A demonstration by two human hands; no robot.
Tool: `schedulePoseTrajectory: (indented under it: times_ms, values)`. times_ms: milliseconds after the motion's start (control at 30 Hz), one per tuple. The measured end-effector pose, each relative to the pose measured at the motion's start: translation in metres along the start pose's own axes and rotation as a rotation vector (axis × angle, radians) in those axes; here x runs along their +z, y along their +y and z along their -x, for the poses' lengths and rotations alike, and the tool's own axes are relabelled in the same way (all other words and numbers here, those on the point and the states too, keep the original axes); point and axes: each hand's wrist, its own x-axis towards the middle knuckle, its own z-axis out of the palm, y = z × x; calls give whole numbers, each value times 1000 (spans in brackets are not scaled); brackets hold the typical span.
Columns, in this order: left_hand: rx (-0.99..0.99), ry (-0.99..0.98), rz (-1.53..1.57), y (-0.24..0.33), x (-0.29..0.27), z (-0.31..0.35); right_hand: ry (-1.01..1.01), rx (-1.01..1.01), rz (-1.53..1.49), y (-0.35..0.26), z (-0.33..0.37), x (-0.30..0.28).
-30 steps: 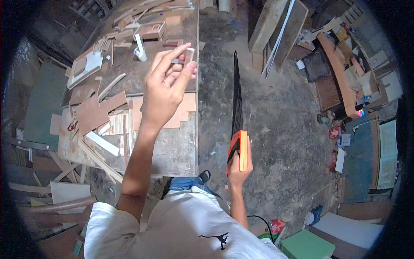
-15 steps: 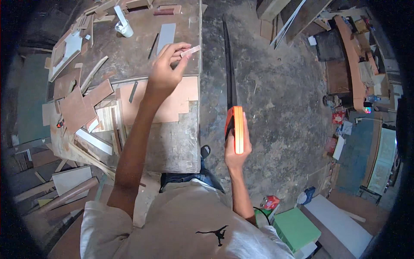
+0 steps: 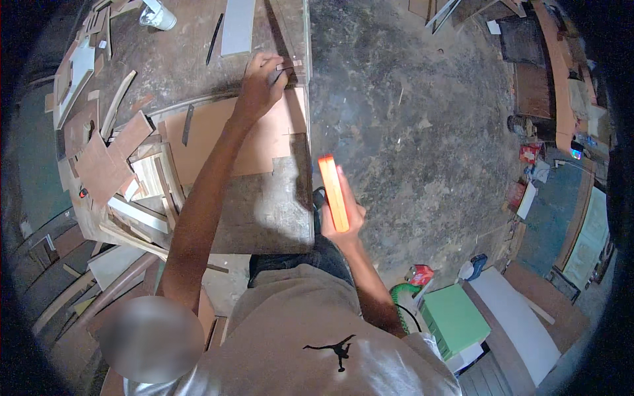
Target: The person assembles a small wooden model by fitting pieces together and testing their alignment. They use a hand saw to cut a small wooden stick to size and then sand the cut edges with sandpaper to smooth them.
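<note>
My left hand (image 3: 263, 86) is closed at the right edge of the worktable (image 3: 264, 228), its fingers pressing on a small pale wood piece (image 3: 297, 63) that is mostly hidden. My right hand (image 3: 347, 221) grips the orange handle (image 3: 335, 195) of a handsaw, low and beside the table edge. A dark narrow strip runs past my left fingers in line with the handle; I cannot tell how much is saw blade and how much shadow. Under my left wrist lies a thin tan board (image 3: 257, 142) with a stepped right end.
A white cup (image 3: 158, 16), a pencil-like dark stick (image 3: 214, 39) and a pale grey strip (image 3: 238, 26) lie farther back. A thin metal blade (image 3: 188, 125) rests on the tan board. Wood offcuts (image 3: 109, 165) pile at left. A green box (image 3: 456, 320) stands on the floor at right.
My left hand has lowered the wood piece from the air to the table edge. My right hand has swung the saw leftward, its handle now tilting toward the table.
</note>
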Motion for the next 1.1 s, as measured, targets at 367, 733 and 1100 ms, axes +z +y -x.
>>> schedulePoseTrajectory:
  times_ms: [367,733,1100]
  values:
    - [43,-50,-106,0,-6,-8,-49,-16,2,1,17,12]
    - [-92,-181,-254,13,-13,-19,0,13,16,-10,16,14]
    - [-257,-324,-307,29,-17,-54,37,105,-190,-16,16,22]
